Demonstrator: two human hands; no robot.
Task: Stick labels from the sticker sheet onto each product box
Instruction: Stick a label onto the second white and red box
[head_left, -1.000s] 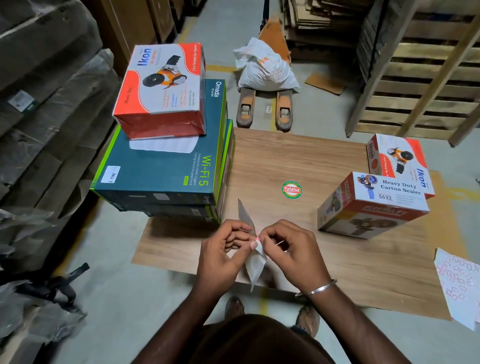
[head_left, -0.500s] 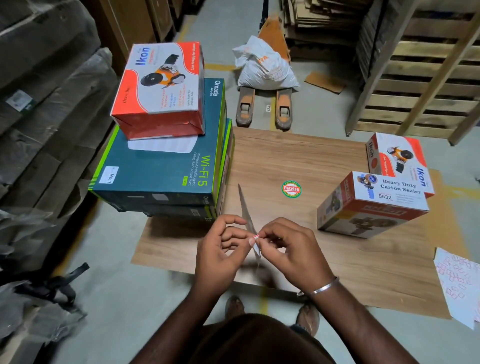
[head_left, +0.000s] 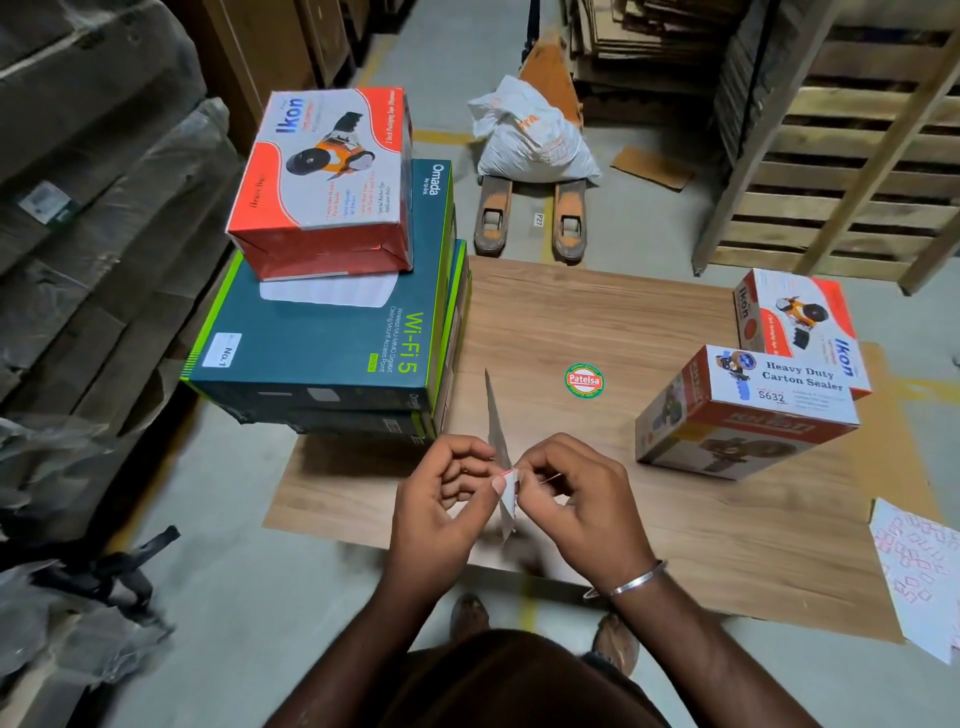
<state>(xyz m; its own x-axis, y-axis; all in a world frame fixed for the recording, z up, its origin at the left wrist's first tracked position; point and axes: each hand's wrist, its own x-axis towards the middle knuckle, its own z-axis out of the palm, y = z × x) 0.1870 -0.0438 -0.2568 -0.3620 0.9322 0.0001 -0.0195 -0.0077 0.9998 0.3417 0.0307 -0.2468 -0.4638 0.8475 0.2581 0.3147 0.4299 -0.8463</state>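
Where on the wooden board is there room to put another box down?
Bare wood lies between the teal Wi-Fi box stack and the Heavy Duty Carton Sealer box, around the round Patelsa sticker. The right side is crowded with two boxes; the near edge holds both hands.

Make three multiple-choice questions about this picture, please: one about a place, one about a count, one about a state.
1. Where does the round Patelsa sticker lie?
A. On the wooden board
B. On the Wi-Fi 5 box
C. On the floor

2. How many red-and-white Ikon boxes are in view?
A. One
B. Two
C. Four

3. What are the two hands doing?
A. Resting flat on the board
B. Lifting a box
C. Pinching a sticker sheet between them

Answers:
1. A, as the sticker sits on bare wood between the box stacks.
2. B, one Ikon box tops the Wi-Fi 5 box, another Ikon box stands at the right.
3. C, the left hand and right hand meet at the sheet, fingers curled on it.
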